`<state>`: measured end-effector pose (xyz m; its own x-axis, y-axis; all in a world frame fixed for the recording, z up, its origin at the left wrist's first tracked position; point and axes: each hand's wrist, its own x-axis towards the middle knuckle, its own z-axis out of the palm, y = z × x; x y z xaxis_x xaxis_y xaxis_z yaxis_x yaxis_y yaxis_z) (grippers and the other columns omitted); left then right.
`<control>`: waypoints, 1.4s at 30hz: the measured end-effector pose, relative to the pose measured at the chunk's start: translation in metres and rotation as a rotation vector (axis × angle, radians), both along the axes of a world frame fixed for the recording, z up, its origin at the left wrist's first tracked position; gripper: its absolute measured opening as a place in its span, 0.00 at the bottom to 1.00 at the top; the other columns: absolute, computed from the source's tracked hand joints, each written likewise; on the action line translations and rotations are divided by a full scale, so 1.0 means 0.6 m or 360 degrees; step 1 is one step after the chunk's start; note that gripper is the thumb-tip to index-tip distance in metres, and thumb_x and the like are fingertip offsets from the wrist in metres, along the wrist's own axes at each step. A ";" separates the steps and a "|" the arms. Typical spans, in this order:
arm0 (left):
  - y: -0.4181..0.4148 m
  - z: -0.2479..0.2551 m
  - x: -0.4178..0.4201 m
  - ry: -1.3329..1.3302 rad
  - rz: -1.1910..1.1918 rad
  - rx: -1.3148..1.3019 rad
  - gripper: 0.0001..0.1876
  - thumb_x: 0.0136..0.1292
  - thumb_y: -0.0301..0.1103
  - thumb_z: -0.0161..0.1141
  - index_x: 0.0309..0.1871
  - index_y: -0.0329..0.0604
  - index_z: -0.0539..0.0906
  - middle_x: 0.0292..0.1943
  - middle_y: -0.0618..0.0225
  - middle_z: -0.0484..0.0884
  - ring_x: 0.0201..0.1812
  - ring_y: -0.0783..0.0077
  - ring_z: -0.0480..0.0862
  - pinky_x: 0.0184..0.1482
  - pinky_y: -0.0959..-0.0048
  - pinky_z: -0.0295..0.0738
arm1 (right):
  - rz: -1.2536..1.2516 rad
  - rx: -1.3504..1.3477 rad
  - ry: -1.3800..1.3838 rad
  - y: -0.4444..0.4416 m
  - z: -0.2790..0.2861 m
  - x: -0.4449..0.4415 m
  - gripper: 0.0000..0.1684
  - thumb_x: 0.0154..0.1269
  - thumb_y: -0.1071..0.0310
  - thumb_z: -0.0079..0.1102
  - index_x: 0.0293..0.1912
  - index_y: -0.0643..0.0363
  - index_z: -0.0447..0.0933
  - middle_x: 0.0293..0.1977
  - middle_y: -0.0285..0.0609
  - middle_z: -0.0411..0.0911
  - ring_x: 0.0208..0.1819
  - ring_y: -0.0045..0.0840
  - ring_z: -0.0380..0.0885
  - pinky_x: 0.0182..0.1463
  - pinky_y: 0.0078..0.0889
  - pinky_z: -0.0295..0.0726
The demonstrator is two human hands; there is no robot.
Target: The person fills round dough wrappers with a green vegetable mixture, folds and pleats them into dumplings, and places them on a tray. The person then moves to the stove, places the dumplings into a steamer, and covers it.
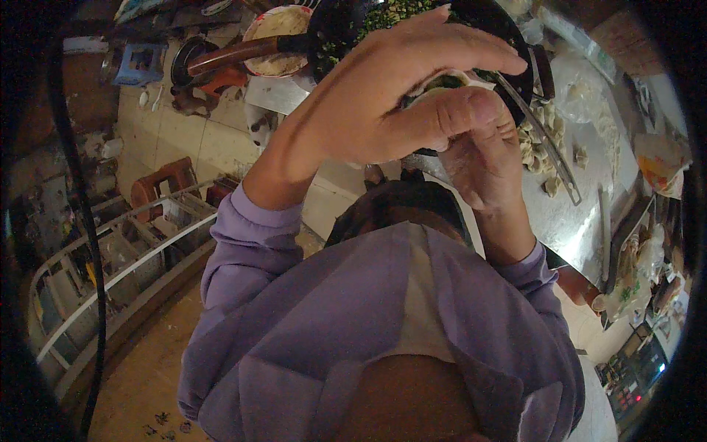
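Observation:
My left hand (pixel 381 94) curves around a dumpling (pixel 444 82), a pale dough wrapper with dark green filling showing in its opening. Against the near side of the wrapper, my right hand (pixel 483 152) meets the left thumb; its fingertips are mostly hidden, and it seems to pinch the dough edge. Just beyond both hands sits a dark wok (pixel 337 36) with chopped green filling (pixel 395 12) inside. A metal utensil (pixel 541 132) with a slotted handle end leans over the wok's right rim, apart from my right hand as far as I can see.
Folded dumplings (pixel 544 141) lie on a floury metal table (pixel 574 232) at the right, near a clear plastic bag (pixel 577 88). The wok's wooden handle (pixel 237 55) juts left over a red-rimmed bowl (pixel 279 41). A white-railed rack (pixel 127 276) and brown stool (pixel 163 188) stand at left.

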<state>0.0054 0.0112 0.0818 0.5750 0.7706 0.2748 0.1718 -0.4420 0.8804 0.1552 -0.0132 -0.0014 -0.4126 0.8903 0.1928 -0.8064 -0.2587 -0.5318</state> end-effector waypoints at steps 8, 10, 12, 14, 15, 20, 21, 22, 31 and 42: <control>0.010 -0.047 -0.011 0.0095 0.0153 0.0713 0.23 0.63 0.46 0.54 0.60 0.48 0.72 0.52 0.58 0.77 0.56 0.57 0.74 0.65 0.44 0.47 | -0.0030 0.0006 -0.0137 -0.006 -0.001 0.006 0.17 0.67 0.67 0.51 0.52 0.66 0.70 0.45 0.45 0.76 0.44 0.26 0.78 0.47 0.28 0.79; 0.010 -0.044 -0.010 0.0063 0.0219 0.0916 0.23 0.63 0.47 0.55 0.59 0.48 0.73 0.50 0.57 0.78 0.55 0.57 0.76 0.65 0.43 0.48 | -0.0059 -0.0002 -0.0131 -0.010 0.009 0.001 0.18 0.66 0.67 0.52 0.52 0.66 0.70 0.44 0.45 0.76 0.44 0.25 0.77 0.47 0.27 0.77; 0.017 -0.049 -0.016 0.0147 0.0226 0.1074 0.23 0.62 0.47 0.55 0.58 0.48 0.74 0.49 0.57 0.79 0.54 0.57 0.77 0.64 0.43 0.49 | -0.0081 0.0030 -0.0115 -0.009 0.012 -0.002 0.18 0.66 0.67 0.52 0.53 0.67 0.70 0.44 0.45 0.76 0.44 0.25 0.77 0.47 0.27 0.77; 0.011 -0.033 -0.022 0.0359 0.0204 0.0934 0.22 0.63 0.47 0.54 0.57 0.48 0.75 0.48 0.57 0.79 0.53 0.57 0.77 0.65 0.43 0.49 | -0.0097 0.0100 -0.0091 -0.006 0.008 -0.003 0.19 0.66 0.68 0.52 0.53 0.67 0.69 0.45 0.46 0.76 0.44 0.26 0.78 0.46 0.26 0.78; 0.009 -0.033 -0.023 0.0419 0.0216 0.0913 0.22 0.63 0.47 0.54 0.57 0.48 0.75 0.48 0.57 0.79 0.53 0.57 0.77 0.65 0.44 0.49 | -0.0114 0.0080 -0.0161 -0.006 0.009 -0.003 0.19 0.66 0.68 0.52 0.53 0.67 0.69 0.44 0.46 0.76 0.44 0.26 0.78 0.45 0.26 0.79; 0.022 -0.054 -0.032 0.0485 0.0204 0.1100 0.26 0.63 0.51 0.52 0.59 0.45 0.73 0.51 0.56 0.77 0.55 0.56 0.75 0.65 0.44 0.48 | -0.0180 0.0124 -0.0370 -0.003 0.018 -0.002 0.19 0.66 0.66 0.53 0.52 0.68 0.70 0.42 0.46 0.77 0.44 0.28 0.78 0.43 0.25 0.81; 0.023 -0.053 -0.033 0.0473 0.0210 0.1148 0.26 0.63 0.51 0.52 0.56 0.42 0.74 0.50 0.56 0.77 0.54 0.57 0.75 0.62 0.48 0.52 | -0.0268 0.0200 -0.0557 -0.004 0.025 0.000 0.19 0.65 0.67 0.54 0.52 0.68 0.71 0.41 0.46 0.77 0.43 0.28 0.78 0.43 0.24 0.80; 0.024 -0.051 -0.035 0.0462 0.0215 0.1195 0.25 0.63 0.51 0.52 0.54 0.39 0.74 0.48 0.55 0.78 0.53 0.58 0.76 0.60 0.52 0.57 | -0.0356 0.0276 -0.0743 -0.006 0.037 0.003 0.19 0.64 0.67 0.55 0.51 0.68 0.71 0.40 0.46 0.78 0.43 0.28 0.78 0.42 0.23 0.79; -0.024 -0.042 0.006 -0.0330 0.0614 0.0319 0.18 0.67 0.40 0.49 0.29 0.35 0.80 0.17 0.58 0.76 0.19 0.59 0.79 0.22 0.70 0.69 | -0.0941 0.1492 -0.1262 0.057 0.068 -0.010 0.45 0.62 0.35 0.34 0.57 0.69 0.65 0.54 0.56 0.66 0.57 0.40 0.65 0.61 0.41 0.60; -0.044 -0.049 0.026 -0.0428 0.0755 0.0612 0.18 0.67 0.39 0.48 0.27 0.33 0.78 0.16 0.56 0.75 0.18 0.57 0.78 0.21 0.67 0.69 | -0.0573 0.1493 -0.1221 0.060 0.079 -0.014 0.36 0.67 0.45 0.34 0.55 0.70 0.67 0.57 0.60 0.65 0.60 0.44 0.65 0.64 0.43 0.58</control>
<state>0.0212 -0.0152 0.0522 0.0704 0.7417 0.6670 0.2214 -0.6636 0.7146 0.1470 0.0225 0.0461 -0.4611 0.6262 0.6287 -0.1564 0.6401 -0.7522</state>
